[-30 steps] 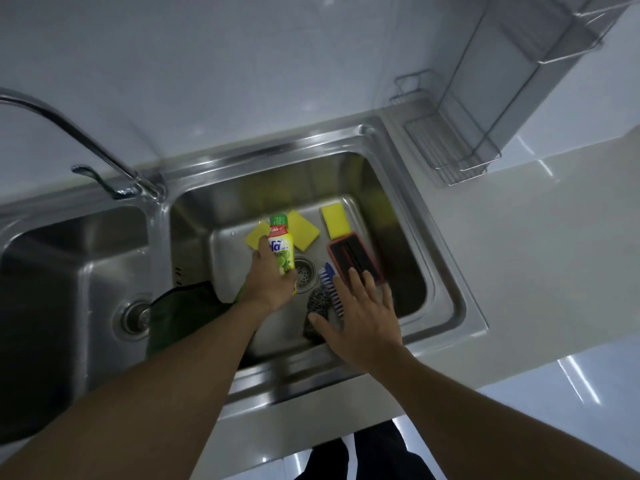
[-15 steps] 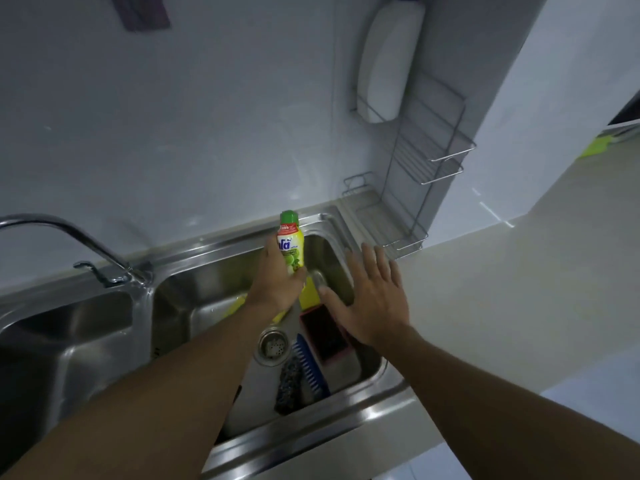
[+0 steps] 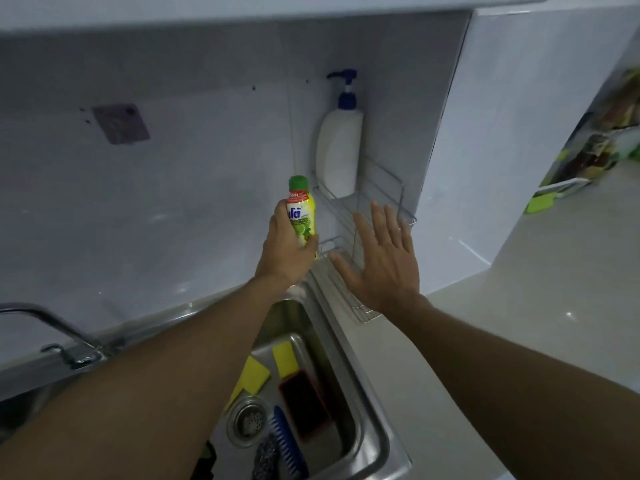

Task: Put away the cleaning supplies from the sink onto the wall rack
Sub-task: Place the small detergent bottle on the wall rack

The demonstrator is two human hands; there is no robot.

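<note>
My left hand (image 3: 285,251) grips a yellow dish soap bottle (image 3: 302,212) with a green cap, held upright just left of the wire wall rack (image 3: 381,199). My right hand (image 3: 382,261) is spread open in front of the rack's lower shelf, holding nothing. In the sink (image 3: 367,403) below lie two yellow sponges (image 3: 254,375), a red-edged scrub pad (image 3: 303,405), a blue brush (image 3: 289,441) and a steel scourer (image 3: 265,457).
A white pump bottle (image 3: 339,147) with a blue head stands on the rack's upper shelf. The faucet (image 3: 52,327) is at the left. A pale counter (image 3: 519,306) runs right of the sink, with packets (image 3: 595,154) at its far end.
My left hand has lifted the soap bottle out of the sink up toward the rack. My right hand rose alongside it, still spread open. The view has tilted up to the wall.
</note>
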